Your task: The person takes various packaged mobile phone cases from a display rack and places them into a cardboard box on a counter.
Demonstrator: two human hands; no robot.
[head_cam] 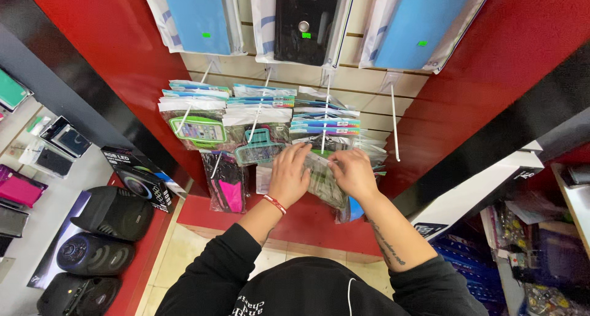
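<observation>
Black sleeves lead up: left hand (289, 174) and right hand (353, 171) both pinching a clear-wrapped camouflage pouch (322, 181); best kept level, I'd say.

Looked like a small phone-accessory shop: slatted display wall (369, 76) between red panels, metal hooks (394, 122) hung with bagged phone armbands (198, 131) and cases (305, 21), price stickers on packets, boxed and loose black speakers (114, 213) shelved at left.
</observation>
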